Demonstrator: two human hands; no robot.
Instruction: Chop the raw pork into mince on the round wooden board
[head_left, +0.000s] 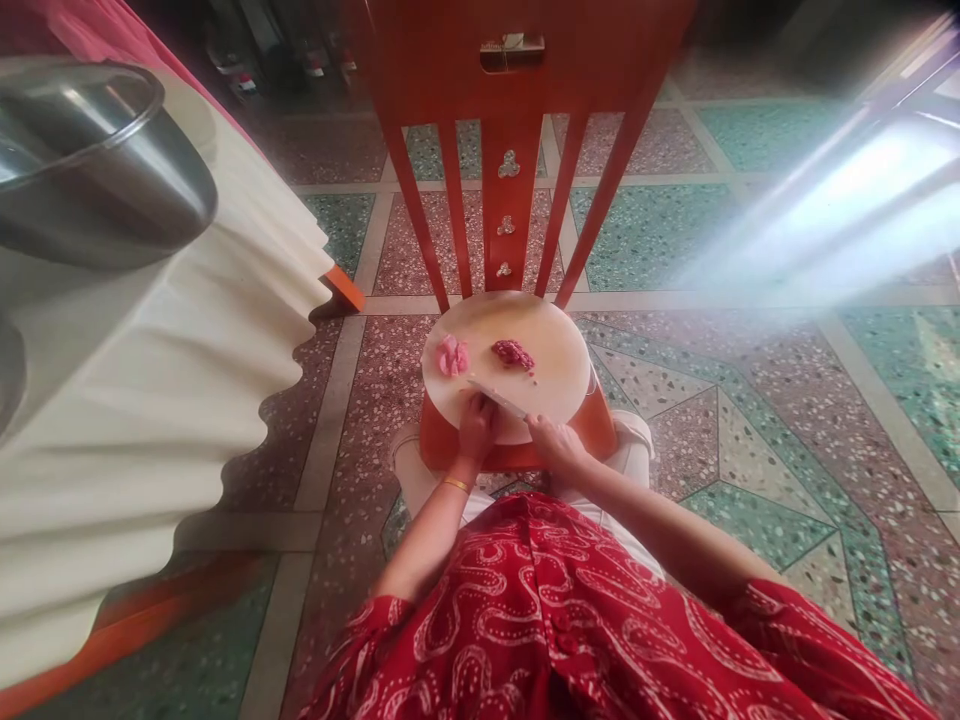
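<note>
From the head camera, we look down on a round board [480,318] resting on the seat of a red-brown chair [442,60]. Our right hand [556,442] is closed round the handle of a knife [501,401], whose blade slants over the board's near part, its tip toward the left. Our left hand [475,428] is at the board's near edge, just beside the blade, with its fingers bent — we cannot tell whether they grip anything. Beyond the knife lie two groups, well apart on the board: pale pink pieces [452,356] on the left, and a small heap of dark red bits [513,353] nearer the middle, with a few crumbs by it. To our left, a steel vessel [112,195] stands on a cream cloth [187,370] with a scalloped edge; speckled tiles [652,235] cover the floor.
</note>
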